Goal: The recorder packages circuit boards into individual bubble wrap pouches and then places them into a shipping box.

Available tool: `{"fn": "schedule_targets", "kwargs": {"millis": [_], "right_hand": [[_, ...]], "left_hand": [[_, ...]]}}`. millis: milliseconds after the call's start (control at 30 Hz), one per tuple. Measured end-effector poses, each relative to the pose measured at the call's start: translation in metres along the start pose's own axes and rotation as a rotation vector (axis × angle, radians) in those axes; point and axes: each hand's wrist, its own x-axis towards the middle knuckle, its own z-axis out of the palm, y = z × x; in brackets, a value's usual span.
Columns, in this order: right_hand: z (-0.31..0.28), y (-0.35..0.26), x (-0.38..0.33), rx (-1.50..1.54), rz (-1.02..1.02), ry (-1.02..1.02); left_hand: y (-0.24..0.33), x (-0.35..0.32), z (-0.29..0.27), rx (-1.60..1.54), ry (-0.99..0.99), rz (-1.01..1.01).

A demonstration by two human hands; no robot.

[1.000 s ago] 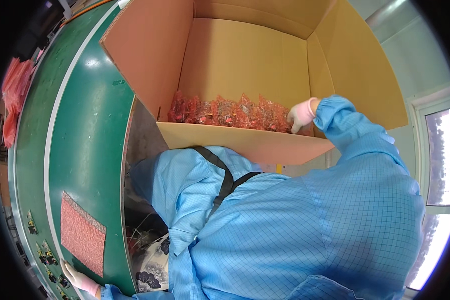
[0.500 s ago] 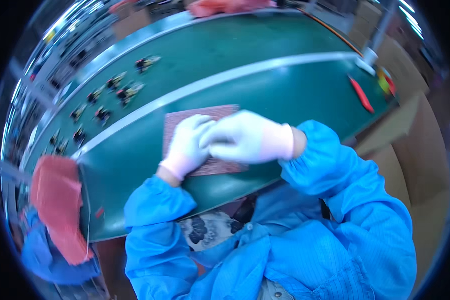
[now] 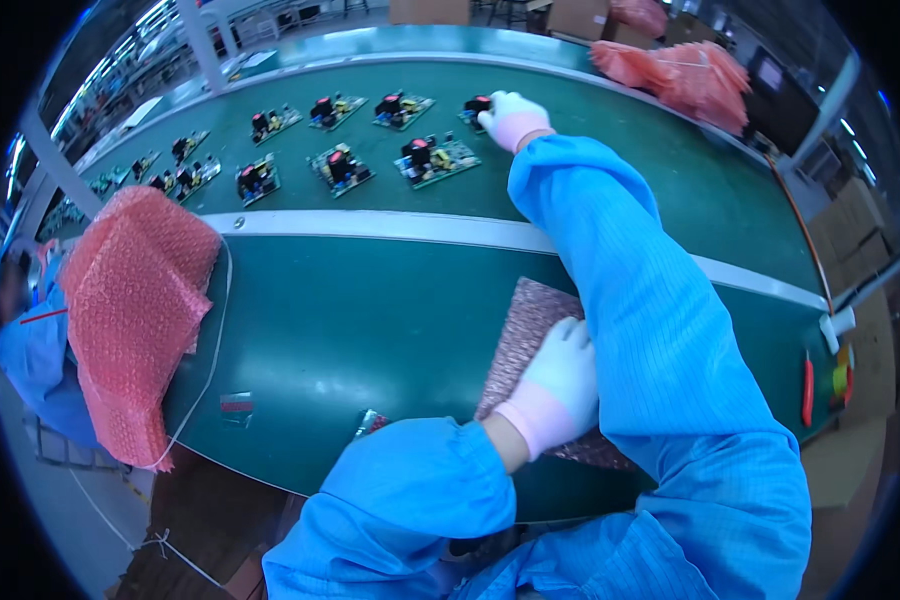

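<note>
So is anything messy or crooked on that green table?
A bit. The stack of pink bubble-wrap bags hangs over the green table's near-left edge. The circuit boards on the far belt sit at mixed angles. The left hand presses a bag flat; the right hand reaches a board. Nothing looks spilled or broken.

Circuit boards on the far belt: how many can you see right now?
About 12. Front row: three. Back row: four, the last under the right hand. Roughly five more, blurred, trail far left; some may be hidden.
</note>
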Motion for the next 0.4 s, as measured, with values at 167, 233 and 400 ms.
{"fn": "schedule_targets", "kwargs": {"millis": [167,233,400], "right_hand": [[0.016,-0.002,0.034,0.051,0.187,0.031],[0.01,0.001,0.034,0.071,0.21,0.027],[-0.031,0.032,-0.011,0.297,-0.052,0.119]], "left_hand": [[0.002,0.003,0.017,-0.314,0.229,-0.037],[0.001,0.005,0.014,-0.346,0.185,-0.06],[0.005,0.013,-0.007,-0.149,-0.087,-0.062]]}}
